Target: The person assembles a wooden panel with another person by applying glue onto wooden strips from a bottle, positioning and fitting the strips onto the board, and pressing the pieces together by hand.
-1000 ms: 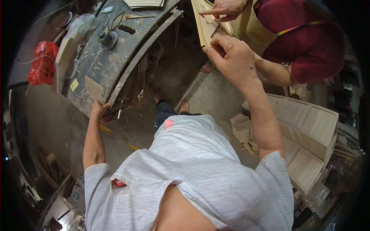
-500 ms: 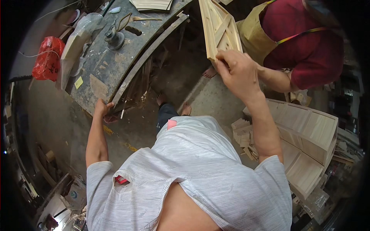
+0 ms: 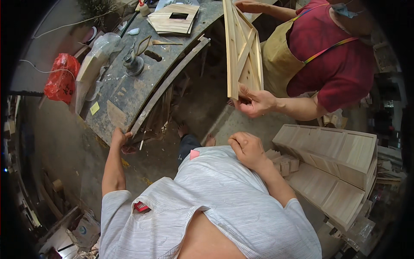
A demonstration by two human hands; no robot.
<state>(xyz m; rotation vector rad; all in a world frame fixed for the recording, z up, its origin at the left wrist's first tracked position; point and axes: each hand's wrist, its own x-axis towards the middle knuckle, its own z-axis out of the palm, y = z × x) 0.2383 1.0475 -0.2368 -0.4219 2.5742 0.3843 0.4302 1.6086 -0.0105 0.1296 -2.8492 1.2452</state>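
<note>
My left hand (image 3: 119,136) is closed on the near corner of the dark workbench (image 3: 100,121), beside a thin flat piece of wood (image 3: 116,114). In front of my shirt, my right hand (image 3: 249,149) is curled, with nothing visible in it. Beyond it, a person in a red shirt and tan apron holds a wooden frame (image 3: 241,60) with a diagonal brace. That person's one hand (image 3: 257,102) grips its lower end, while their other hand is near the top. The frame stands apart from my hands.
On the workbench are a sander (image 3: 133,64), a brush (image 3: 167,42), pentagonal wooden panels (image 3: 174,19) and a yellow note (image 3: 95,108). A red plastic bag (image 3: 61,77) lies at left. Wooden cabinets (image 3: 327,151) and stacked wood blocks (image 3: 284,164) stand at right.
My right hand has come away from the wooden frame and back toward my body. The other person's hand now shows at the frame's lower end. My left hand stays at the bench corner.
</note>
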